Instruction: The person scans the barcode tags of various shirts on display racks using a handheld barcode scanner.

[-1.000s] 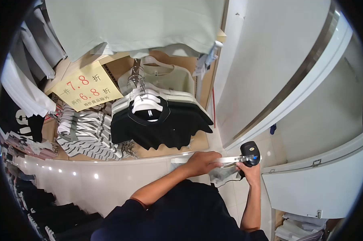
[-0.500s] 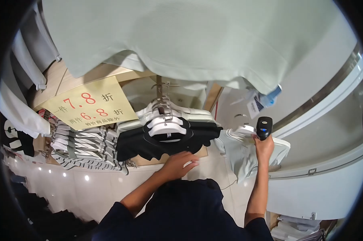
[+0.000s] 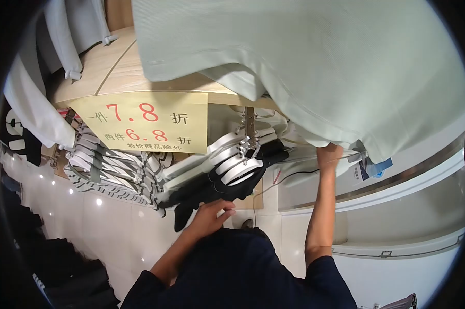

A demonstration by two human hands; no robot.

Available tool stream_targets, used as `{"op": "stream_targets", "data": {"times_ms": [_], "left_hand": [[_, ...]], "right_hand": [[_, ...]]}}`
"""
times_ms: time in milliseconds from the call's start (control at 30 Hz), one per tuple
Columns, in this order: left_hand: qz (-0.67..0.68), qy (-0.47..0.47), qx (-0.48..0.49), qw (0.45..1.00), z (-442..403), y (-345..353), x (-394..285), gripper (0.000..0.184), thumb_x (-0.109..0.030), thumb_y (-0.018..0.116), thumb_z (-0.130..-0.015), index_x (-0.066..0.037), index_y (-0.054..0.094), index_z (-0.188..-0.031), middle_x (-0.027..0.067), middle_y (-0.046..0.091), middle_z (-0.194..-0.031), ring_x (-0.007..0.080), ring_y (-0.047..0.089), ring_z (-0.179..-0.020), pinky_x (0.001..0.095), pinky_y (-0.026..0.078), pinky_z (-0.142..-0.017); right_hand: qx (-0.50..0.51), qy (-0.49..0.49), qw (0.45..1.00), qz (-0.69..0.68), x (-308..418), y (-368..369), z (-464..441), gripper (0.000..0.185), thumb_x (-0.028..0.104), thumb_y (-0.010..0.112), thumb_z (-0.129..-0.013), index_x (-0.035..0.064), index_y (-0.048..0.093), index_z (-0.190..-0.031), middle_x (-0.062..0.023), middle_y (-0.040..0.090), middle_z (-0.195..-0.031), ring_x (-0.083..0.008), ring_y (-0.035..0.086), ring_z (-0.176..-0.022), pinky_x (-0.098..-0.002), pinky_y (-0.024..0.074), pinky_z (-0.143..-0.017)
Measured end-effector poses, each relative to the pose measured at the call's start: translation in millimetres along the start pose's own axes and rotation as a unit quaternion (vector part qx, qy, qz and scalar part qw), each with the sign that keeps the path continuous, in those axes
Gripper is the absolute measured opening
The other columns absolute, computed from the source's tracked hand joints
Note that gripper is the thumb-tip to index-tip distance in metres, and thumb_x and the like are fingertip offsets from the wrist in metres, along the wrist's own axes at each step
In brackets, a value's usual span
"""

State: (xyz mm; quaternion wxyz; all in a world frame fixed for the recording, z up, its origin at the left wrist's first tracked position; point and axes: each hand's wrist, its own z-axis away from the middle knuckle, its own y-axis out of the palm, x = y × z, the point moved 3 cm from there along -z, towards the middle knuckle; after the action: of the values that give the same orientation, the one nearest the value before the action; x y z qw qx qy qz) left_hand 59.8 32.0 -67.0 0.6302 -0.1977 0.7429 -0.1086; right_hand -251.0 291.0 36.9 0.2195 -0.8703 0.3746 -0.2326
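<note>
My left hand point(image 3: 210, 218) is held low with loosely bent fingers apart and nothing in them, just in front of a black top point(image 3: 243, 189) on a white hanger point(image 3: 240, 171). The right hand point(image 3: 329, 156) reaches up to the hem of a large pale green garment point(image 3: 315, 67), which hides its fingers. A dark cord point(image 3: 293, 174) runs to this hand, which gripped a black barcode scanner a moment ago; the scanner itself is hidden now. Several more white hangers stand behind the black top on a metal rail point(image 3: 250, 123).
A yellow price sign point(image 3: 150, 123) hangs from the wooden shelf edge point(image 3: 93, 77). Striped garments point(image 3: 114, 175) hang at left, with white sleeves point(image 3: 37, 113) above. A white curved counter point(image 3: 397, 268) stands at right. Dark clothes point(image 3: 73, 268) lie lower left.
My right hand has moved up behind the pale green hem, and the scanner and a pale garment on a hanger beside it have left view. The black top has turned. The view has shifted right.
</note>
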Motion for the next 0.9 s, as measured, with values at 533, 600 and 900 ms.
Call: {"op": "stream_targets", "data": {"times_ms": [533,600,900], "left_hand": [[-0.157,-0.056,-0.245,0.955,-16.5,-63.9,43.8,0.018,-0.007,0.073,-0.085,-0.002,0.066,-0.101,0.015,0.067,-0.102,0.035,0.064,-0.099,0.0402,0.049,-0.087],[-0.142,-0.055,-0.237,0.959,-15.5,-56.2,46.0,0.018,-0.004,0.073,-0.085,-0.001,0.065,-0.101,0.0156,0.067,-0.103,0.0344,0.065,-0.098,0.039,0.051,-0.086],[-0.093,-0.041,-0.231,0.968,-13.8,-27.4,37.9,0.017,-0.005,0.073,-0.086,-0.002,0.065,-0.1,0.0145,0.067,-0.102,0.0338,0.065,-0.097,0.0398,0.052,-0.083]], "right_hand": [[-0.007,0.04,0.993,0.107,-58.0,-14.1,9.6,0.037,0.012,0.079,-0.078,-0.0001,0.069,-0.111,-0.0176,0.071,-0.111,-0.0333,0.068,-0.103,-0.0436,0.0532,-0.091],[-0.035,0.114,0.952,-0.28,-77.7,12.2,25.0,0.049,0.016,0.078,-0.081,0.0014,0.061,-0.125,-0.0159,0.066,-0.124,-0.0316,0.063,-0.114,-0.044,0.0504,-0.098],[0.121,-0.093,0.982,-0.114,99.1,78.3,11.2,0.044,0.015,0.072,-0.09,-0.0002,0.058,-0.129,-0.0141,0.065,-0.121,-0.0238,0.063,-0.112,-0.04,0.0475,-0.098]]}}
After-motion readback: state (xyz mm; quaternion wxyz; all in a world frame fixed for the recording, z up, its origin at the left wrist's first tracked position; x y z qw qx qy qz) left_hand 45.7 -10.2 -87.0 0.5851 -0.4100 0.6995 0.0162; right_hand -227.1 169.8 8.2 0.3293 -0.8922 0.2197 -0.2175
